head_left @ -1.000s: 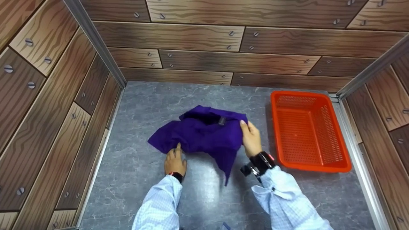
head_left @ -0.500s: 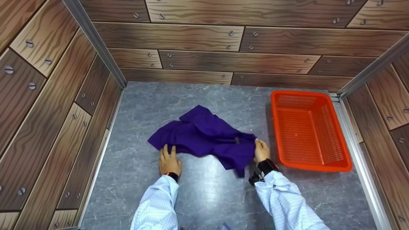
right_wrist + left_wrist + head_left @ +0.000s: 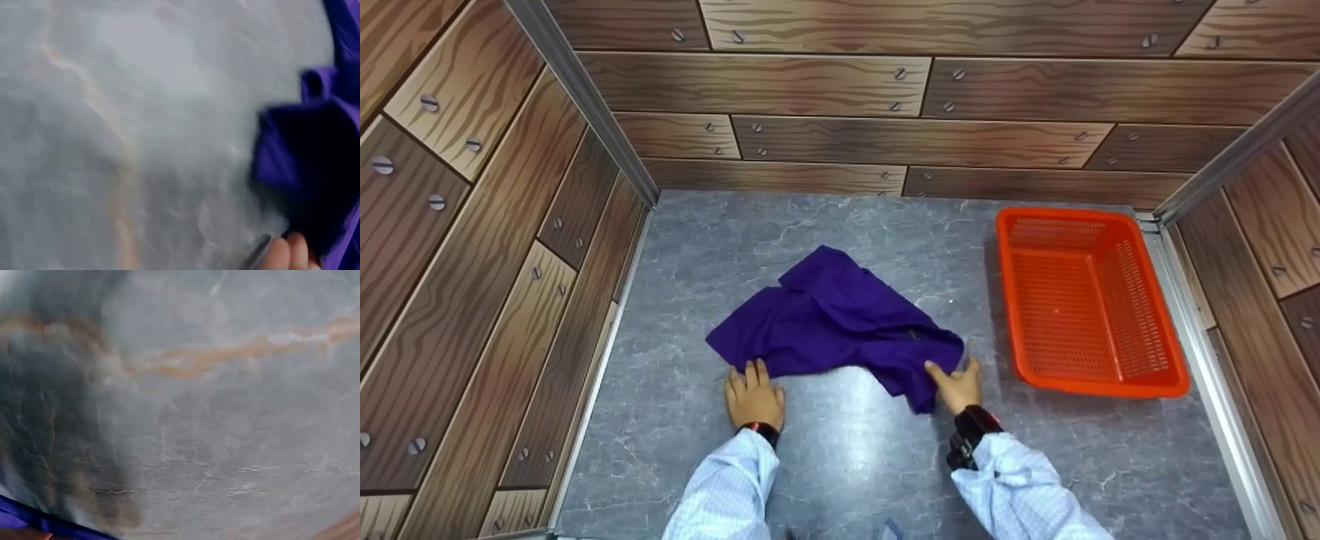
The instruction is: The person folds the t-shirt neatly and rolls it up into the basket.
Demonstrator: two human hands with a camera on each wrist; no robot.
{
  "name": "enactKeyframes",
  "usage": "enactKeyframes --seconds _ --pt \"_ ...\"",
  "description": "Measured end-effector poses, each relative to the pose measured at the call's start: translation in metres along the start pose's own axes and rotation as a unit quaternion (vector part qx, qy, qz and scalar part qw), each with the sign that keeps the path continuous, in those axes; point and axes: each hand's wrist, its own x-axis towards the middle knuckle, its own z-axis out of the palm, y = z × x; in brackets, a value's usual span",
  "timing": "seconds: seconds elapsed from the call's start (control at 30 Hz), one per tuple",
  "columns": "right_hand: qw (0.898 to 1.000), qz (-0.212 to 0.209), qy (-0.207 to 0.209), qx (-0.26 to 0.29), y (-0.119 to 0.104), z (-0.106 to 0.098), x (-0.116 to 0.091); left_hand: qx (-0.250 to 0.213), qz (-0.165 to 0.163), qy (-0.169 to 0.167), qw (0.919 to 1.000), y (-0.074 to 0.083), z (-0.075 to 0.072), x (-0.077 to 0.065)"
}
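Observation:
A crumpled purple garment point(image 3: 840, 315) lies spread over the grey surface in the head view, a small dark label showing near its right end. My left hand point(image 3: 755, 397) rests at its lower left edge, palm down with straight fingers; the fingertips touch the cloth. At the lower right end is my right hand point(image 3: 958, 386), its thumb over the cloth and its fingers spread apart along the outer edge. In the right wrist view, fingertips point(image 3: 289, 250) sit beside an open dark fold of the garment. Only a purple strip point(image 3: 50, 523) of it enters the left wrist view.
An orange plastic basket point(image 3: 1003, 300) with perforated walls stands to the right of the garment. Wood-patterned panels point(image 3: 825, 90) enclose the back and both sides. A small bluish piece point(image 3: 892, 529) shows at the front edge.
My right hand drew the garment's right end down and rightward, flattening it, then slid lower and spread its thumb and fingers. My left hand shifted slightly left and down along the edge.

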Motion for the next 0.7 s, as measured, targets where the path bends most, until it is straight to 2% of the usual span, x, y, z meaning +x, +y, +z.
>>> enactKeyframes --seconds 0.1,0.17,0.27,0.37,0.53,0.7 --pt "0.998 0.007 -0.013 -0.055 0.005 0.005 -0.013 0.005 0.001 0.016 0.9999 -0.003 0.001 -0.009" --pt "0.995 -0.006 -0.019 -0.095 0.008 0.010 -0.019 0.004 0.007 0.031 0.9995 -0.005 0.002 -0.014" --pt "0.986 -0.058 -0.017 -0.154 0.015 0.017 -0.024 0.000 0.022 0.050 0.9985 -0.007 0.001 -0.022" --pt "0.980 -0.100 -0.002 -0.174 0.019 0.023 -0.023 -0.005 0.030 0.057 0.9979 -0.007 0.001 -0.028" --pt "0.983 -0.114 0.026 -0.140 0.018 0.028 -0.016 -0.018 0.029 0.071 0.9969 -0.006 0.002 -0.029" --pt "0.992 -0.115 0.027 -0.045 0.010 0.026 -0.012 -0.024 0.028 0.070 0.9969 -0.007 0.003 -0.029"
